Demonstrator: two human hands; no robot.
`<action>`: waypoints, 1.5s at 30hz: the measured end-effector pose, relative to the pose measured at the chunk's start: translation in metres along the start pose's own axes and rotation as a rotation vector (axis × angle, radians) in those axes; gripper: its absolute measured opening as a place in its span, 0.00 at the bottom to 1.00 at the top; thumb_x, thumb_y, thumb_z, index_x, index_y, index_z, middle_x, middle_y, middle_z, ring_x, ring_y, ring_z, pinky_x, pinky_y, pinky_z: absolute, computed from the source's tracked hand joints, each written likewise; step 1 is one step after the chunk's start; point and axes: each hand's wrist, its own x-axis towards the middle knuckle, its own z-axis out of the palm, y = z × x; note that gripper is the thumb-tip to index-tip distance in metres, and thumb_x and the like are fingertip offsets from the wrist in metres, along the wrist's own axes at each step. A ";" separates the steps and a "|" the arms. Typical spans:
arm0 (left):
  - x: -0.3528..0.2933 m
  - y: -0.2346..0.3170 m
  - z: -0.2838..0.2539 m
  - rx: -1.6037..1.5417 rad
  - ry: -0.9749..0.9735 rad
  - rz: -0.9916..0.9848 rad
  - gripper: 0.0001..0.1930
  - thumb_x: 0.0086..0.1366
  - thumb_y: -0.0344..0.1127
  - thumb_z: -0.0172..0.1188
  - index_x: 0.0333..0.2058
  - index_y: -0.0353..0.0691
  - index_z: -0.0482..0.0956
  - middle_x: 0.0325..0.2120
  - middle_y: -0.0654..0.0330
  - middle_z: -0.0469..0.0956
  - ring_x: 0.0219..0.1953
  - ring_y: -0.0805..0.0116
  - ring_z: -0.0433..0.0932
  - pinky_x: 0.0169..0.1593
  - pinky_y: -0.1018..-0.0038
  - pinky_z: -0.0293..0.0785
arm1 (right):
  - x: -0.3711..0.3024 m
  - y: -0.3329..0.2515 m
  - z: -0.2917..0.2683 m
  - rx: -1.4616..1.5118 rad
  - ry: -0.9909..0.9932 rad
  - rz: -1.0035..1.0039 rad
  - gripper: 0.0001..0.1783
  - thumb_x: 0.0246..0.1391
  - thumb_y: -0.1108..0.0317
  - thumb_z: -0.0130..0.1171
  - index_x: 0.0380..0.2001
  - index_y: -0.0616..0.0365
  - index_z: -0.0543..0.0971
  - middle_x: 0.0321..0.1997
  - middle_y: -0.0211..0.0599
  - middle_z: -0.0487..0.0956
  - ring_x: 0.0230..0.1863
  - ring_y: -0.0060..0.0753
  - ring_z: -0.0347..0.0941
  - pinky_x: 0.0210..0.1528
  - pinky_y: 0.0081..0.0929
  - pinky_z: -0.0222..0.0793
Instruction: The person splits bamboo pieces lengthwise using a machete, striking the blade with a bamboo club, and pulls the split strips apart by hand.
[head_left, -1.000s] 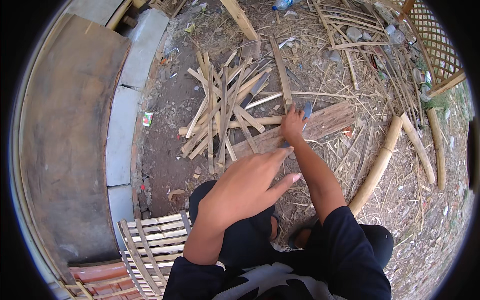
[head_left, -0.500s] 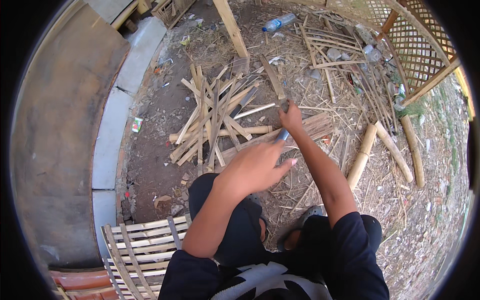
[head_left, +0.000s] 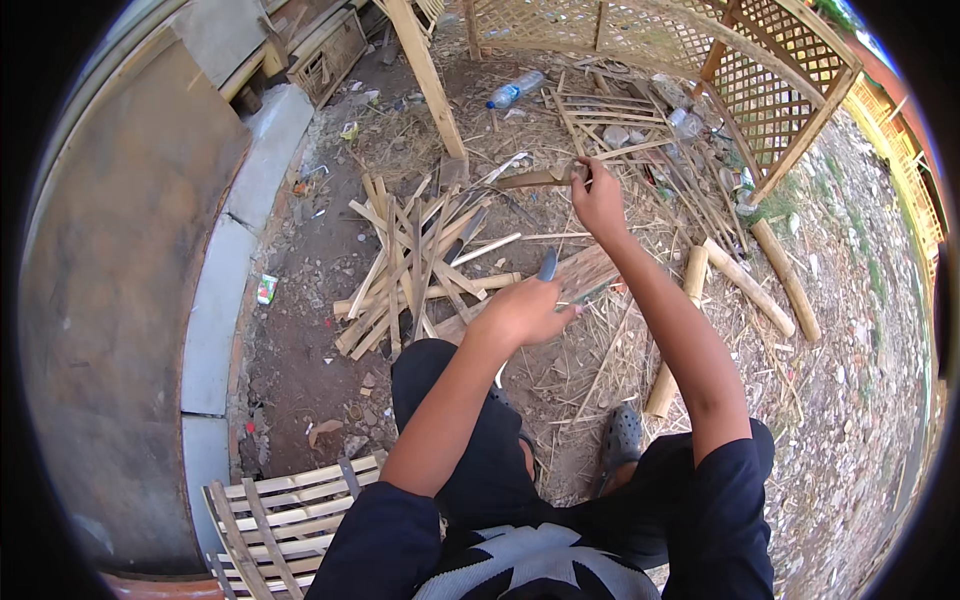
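Note:
My right hand (head_left: 598,205) is closed at the far side of the plank, pinching one end of a brown split piece of bamboo (head_left: 532,181). That piece points left, above the littered ground. Nearer to me, my left hand (head_left: 522,314) curls over a blue-grey, flat, blade-like piece (head_left: 548,264), whose tip juts out past the fingers. The rest of it is hidden by the hand, and its kind is not clear. Beneath and beyond the left hand lies a worn wooden plank (head_left: 588,270). A heap of bamboo slats (head_left: 410,265) lies just to its left.
Thick bamboo poles (head_left: 745,285) lie at the right. A wooden post (head_left: 425,80) stands ahead, near a plastic bottle (head_left: 515,90). A lattice panel (head_left: 790,90) leans at the far right. A slatted bamboo rack (head_left: 290,520) is at the lower left, beside a concrete kerb (head_left: 215,310).
My right hand has moved away from me, and its bamboo piece has swung from pointing away to pointing left. My left hand has shifted slightly; more of the blue-grey piece shows. The view has tilted up.

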 end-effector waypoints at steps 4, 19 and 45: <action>-0.022 0.009 0.001 -0.023 -0.056 0.002 0.29 0.69 0.55 0.52 0.50 0.29 0.75 0.32 0.42 0.81 0.39 0.46 0.81 0.45 0.57 0.75 | -0.008 -0.041 -0.034 -0.058 -0.023 -0.069 0.17 0.56 0.70 0.58 0.47 0.67 0.75 0.37 0.61 0.80 0.40 0.63 0.76 0.44 0.49 0.71; -0.039 0.007 0.005 0.011 0.256 -0.134 0.33 0.67 0.56 0.54 0.59 0.32 0.71 0.53 0.45 0.73 0.59 0.49 0.70 0.60 0.58 0.68 | -0.017 -0.086 -0.110 0.067 -0.068 -0.268 0.12 0.60 0.71 0.56 0.44 0.65 0.79 0.37 0.55 0.82 0.36 0.54 0.81 0.38 0.40 0.74; 0.101 0.044 0.006 -0.250 0.910 0.215 0.19 0.63 0.48 0.65 0.37 0.35 0.84 0.26 0.48 0.83 0.29 0.49 0.82 0.36 0.61 0.75 | -0.078 0.016 -0.123 0.330 -0.025 0.018 0.28 0.66 0.64 0.52 0.65 0.65 0.63 0.54 0.54 0.73 0.48 0.40 0.75 0.48 0.32 0.73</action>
